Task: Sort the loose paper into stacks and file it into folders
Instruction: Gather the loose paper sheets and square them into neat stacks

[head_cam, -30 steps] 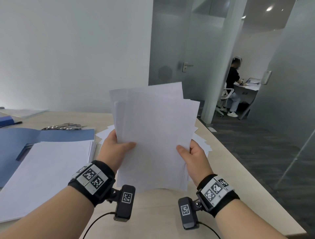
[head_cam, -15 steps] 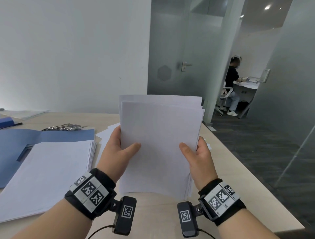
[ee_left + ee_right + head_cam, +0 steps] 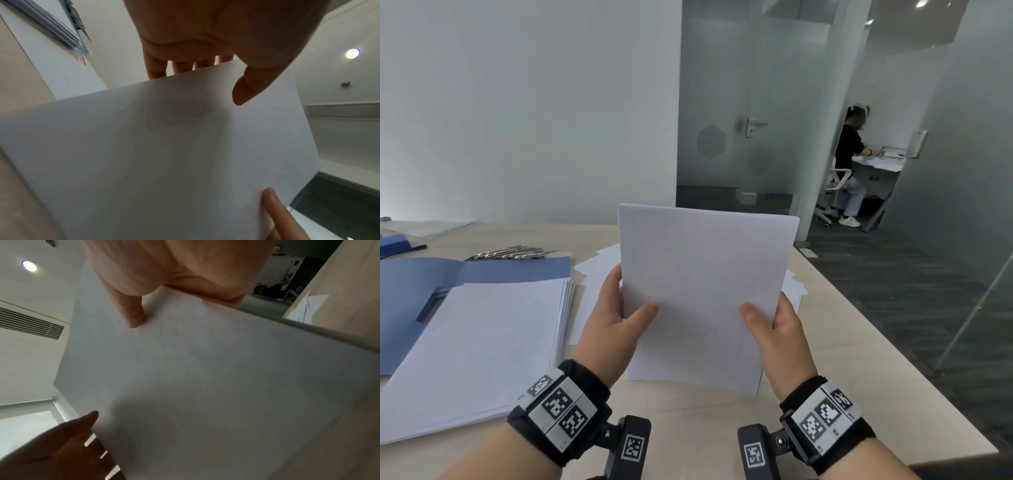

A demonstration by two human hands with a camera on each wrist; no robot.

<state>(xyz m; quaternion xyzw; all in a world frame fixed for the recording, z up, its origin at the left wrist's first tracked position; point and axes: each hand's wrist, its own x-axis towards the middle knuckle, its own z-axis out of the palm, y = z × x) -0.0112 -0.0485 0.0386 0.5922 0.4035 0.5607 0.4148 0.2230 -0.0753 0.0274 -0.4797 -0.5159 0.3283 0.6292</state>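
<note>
– What did you have in hand?
– Your left hand (image 3: pixel 613 329) and right hand (image 3: pixel 780 337) each pinched a side edge of the paper sheaf (image 3: pixel 705 294), thumbs in front, fingers behind, holding it upright above the table (image 3: pixel 688 421).
– And around the sheaf?
– Left of it, a paper stack (image 3: pixel 479 346) lay on an open blue folder (image 3: pixel 410 291); behind it lay loose sheets (image 3: pixel 595 274).

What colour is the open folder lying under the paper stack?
Blue; the folder shows best in the head view.
</note>
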